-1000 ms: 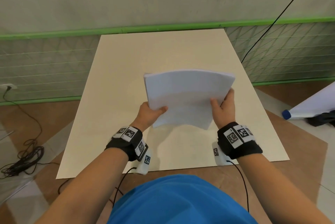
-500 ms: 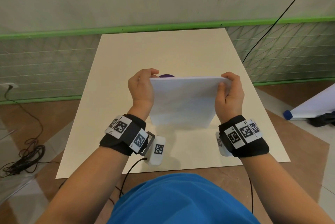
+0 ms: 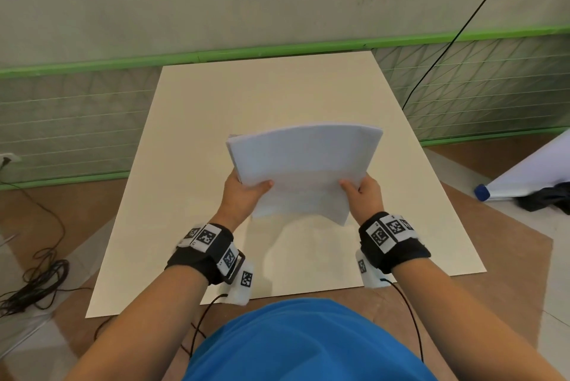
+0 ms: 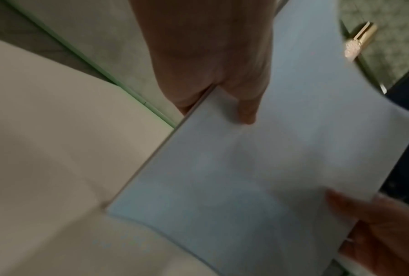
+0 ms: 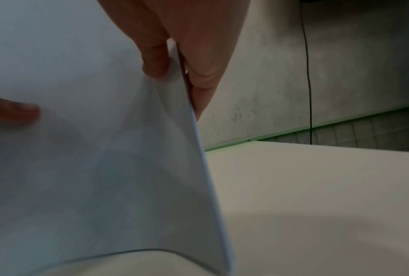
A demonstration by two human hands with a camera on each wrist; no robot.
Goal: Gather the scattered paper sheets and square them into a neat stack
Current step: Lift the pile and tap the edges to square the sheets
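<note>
A stack of white paper sheets is held in the air above the cream board, bowed upward across its width. My left hand grips its near left side, thumb on top and fingers underneath. My right hand grips the near right side the same way. In the left wrist view the left thumb presses on the stack. The right wrist view shows the right thumb pinching the stack's edge against the fingers behind it.
The cream board lies on a brown floor by a wall with a green strip. A rolled white sheet with a blue cap lies at the right. Tangled black cable sits at the left, and another cable hangs down the wall.
The stack stood more upright with both hands near its top half a second ago. It now tilts back toward flat, and both hands hold its near end.
</note>
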